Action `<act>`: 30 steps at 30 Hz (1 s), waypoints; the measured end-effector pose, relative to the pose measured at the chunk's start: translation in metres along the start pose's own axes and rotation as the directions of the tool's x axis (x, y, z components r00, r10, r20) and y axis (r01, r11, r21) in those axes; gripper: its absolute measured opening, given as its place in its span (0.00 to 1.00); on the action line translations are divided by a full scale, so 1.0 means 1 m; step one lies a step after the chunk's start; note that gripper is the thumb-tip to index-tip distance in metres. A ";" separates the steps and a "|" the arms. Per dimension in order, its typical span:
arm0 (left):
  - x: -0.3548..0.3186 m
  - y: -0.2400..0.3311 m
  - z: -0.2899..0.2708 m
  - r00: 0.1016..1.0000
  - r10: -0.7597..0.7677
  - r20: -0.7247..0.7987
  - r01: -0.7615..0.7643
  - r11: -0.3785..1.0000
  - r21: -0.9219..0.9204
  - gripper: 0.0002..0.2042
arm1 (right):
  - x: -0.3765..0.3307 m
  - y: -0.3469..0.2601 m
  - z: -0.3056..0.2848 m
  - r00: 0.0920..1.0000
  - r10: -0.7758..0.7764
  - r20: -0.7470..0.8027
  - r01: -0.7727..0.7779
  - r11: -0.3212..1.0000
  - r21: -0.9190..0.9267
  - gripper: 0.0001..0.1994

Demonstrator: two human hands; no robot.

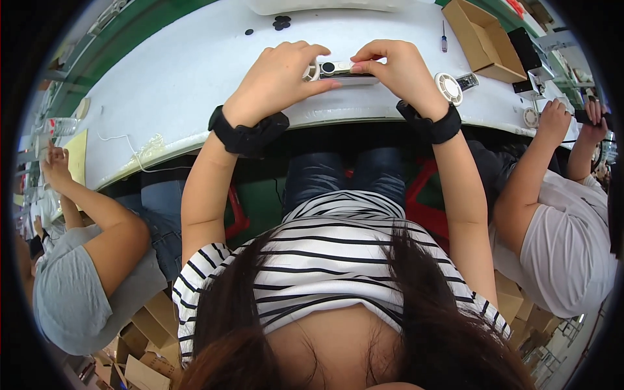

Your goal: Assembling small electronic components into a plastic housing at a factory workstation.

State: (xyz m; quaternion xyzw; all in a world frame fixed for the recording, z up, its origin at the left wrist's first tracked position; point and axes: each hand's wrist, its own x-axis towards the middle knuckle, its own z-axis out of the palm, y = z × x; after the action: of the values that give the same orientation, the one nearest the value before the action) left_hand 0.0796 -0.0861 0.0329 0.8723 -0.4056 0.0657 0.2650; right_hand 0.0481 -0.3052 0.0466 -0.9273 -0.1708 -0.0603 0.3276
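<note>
A small white device [351,80] with a round slotted end, like a handheld fan, lies lengthwise near the front of the white table [182,91]. A black round dot [328,67] shows on its upper side. My left hand [283,73] holds the device by its round end, thumb along the near side and index finger arched over the far side. With thumb and index finger pinched together, my right hand [400,68] grips the device's right part. Whatever small piece might be between those fingertips is hidden. Both wrists wear black bands.
Right of my hand lies a similar device with a round white grille [448,88]. Beyond are a screwdriver [444,40] and an open cardboard box [484,42]. Black round pieces [281,23] lie at the back. Co-workers sit at both sides, a grey sleeve [78,286] left, a white one [562,253] right.
</note>
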 end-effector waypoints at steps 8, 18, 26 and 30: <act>0.001 0.005 0.008 0.998 -0.041 -0.055 0.040 0.999 -0.007 0.13 | 0.001 0.009 0.016 0.999 0.002 -0.040 0.004 0.989 0.148 0.04; -0.002 0.005 0.023 0.939 0.215 -0.268 -0.163 0.965 0.203 0.08 | -0.008 0.009 0.019 0.987 -0.115 -0.109 0.126 0.988 0.095 0.07; -0.003 0.008 0.029 0.912 0.308 -0.270 -0.218 0.923 0.317 0.07 | -0.016 0.012 0.033 0.960 -0.125 -0.249 0.165 0.976 0.143 0.07; -0.001 -0.001 0.026 0.905 0.347 -0.246 -0.271 0.916 0.294 0.09 | -0.017 0.008 0.030 0.965 -0.134 -0.227 0.164 0.979 0.119 0.06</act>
State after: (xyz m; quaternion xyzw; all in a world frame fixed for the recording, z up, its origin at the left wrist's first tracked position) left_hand 0.0772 -0.0984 0.0103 0.8033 -0.4841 0.2871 0.1950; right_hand 0.0348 -0.2970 0.0151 -0.8751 -0.2068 -0.1740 0.4014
